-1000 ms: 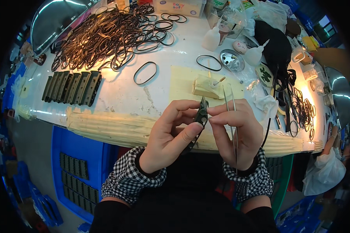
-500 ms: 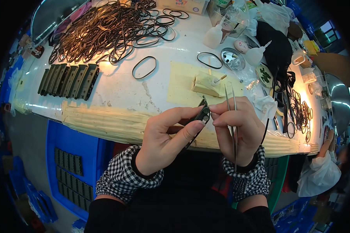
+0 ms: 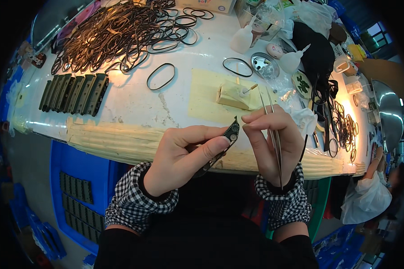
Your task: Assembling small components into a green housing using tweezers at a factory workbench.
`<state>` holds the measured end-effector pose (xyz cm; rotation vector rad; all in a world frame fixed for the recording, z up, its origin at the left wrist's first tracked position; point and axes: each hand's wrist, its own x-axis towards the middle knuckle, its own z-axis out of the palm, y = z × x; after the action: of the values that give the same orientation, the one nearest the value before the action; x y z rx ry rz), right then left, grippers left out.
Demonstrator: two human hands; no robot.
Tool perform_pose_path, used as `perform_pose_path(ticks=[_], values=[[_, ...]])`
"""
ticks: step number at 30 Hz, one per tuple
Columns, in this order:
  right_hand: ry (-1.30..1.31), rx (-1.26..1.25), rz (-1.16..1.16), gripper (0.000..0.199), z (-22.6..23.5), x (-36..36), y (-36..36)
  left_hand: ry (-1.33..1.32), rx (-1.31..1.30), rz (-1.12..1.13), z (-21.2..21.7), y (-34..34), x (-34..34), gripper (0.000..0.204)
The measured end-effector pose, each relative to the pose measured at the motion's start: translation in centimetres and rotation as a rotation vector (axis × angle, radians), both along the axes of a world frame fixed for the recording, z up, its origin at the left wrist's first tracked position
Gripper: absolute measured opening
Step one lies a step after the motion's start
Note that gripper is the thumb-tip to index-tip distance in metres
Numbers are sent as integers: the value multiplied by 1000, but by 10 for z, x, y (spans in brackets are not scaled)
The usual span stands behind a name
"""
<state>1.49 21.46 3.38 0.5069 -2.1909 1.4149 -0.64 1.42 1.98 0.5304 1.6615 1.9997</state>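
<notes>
My left hand (image 3: 177,152) pinches a dark green, narrow part (image 3: 231,133) with a small round wheel at its end, held tilted over the table's front edge. Most of that part is hidden behind the fingers. Just to its right, my right hand (image 3: 280,139) keeps metal tweezers (image 3: 274,121) lying across the palm, tips pointing away from me. Its thumb and forefinger come near each other, a short gap from the green part; anything between them is too small to make out. Similar dark green parts (image 3: 74,94) stand in a row at the left.
A big heap of black rubber bands (image 3: 107,36) covers the far left. Beyond my hands lie a cream block (image 3: 233,96), a round metal dish (image 3: 265,66) and white squeeze bottles (image 3: 242,39). Below the padded edge (image 3: 112,141) sits a blue bin (image 3: 101,166). Another person's arm (image 3: 373,163) shows far right.
My right thumb and forefinger have drawn away from the green part, leaving a gap. My left hand has shifted slightly left with the part, and the whole view has moved a little.
</notes>
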Motion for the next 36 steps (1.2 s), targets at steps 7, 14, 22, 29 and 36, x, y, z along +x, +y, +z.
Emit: perform_pose_path(ticks=[7, 14, 22, 29, 36], values=[[-258, 118, 261, 17, 16, -5, 19, -22, -4, -250, 3, -14, -13, 28], [-361, 44, 356, 16, 15, -5, 24, -63, 0, -284, -3, -16, -16, 27], [-357, 142, 376, 17, 22, -7, 24, -10, -98, -271, -3, -21, -16, 23], [-382, 166, 396, 15, 24, -7, 23, 126, -112, -264, 1, -22, -13, 22], [-255, 270, 344, 17, 19, -7, 22, 237, -83, -208, 0, -18, -10, 23]])
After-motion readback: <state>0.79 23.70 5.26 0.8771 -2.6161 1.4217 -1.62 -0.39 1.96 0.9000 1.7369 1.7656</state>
